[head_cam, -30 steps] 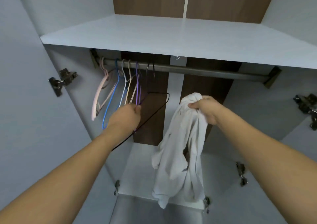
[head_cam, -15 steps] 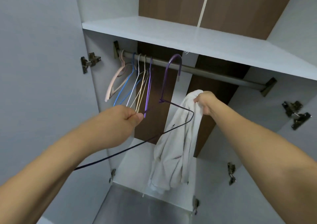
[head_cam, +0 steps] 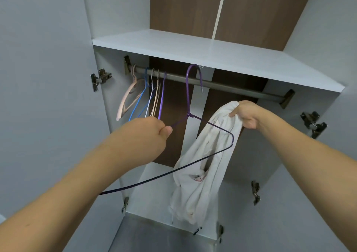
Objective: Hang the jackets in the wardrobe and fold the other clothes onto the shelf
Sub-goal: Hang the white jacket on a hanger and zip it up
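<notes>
The left hand [head_cam: 154, 131] pinches the purple hanger [head_cam: 212, 124] just below the rail [head_cam: 231, 86]. The right hand [head_cam: 246, 114] grips the white jacket [head_cam: 202, 174], hanging long-ways down, right of the hanger. Its collar is probably bunched inside that fist.

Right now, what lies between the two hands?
In the head view, the purple hanger pinched by the left hand spans the gap toward the white jacket gripped by the right hand.
</notes>
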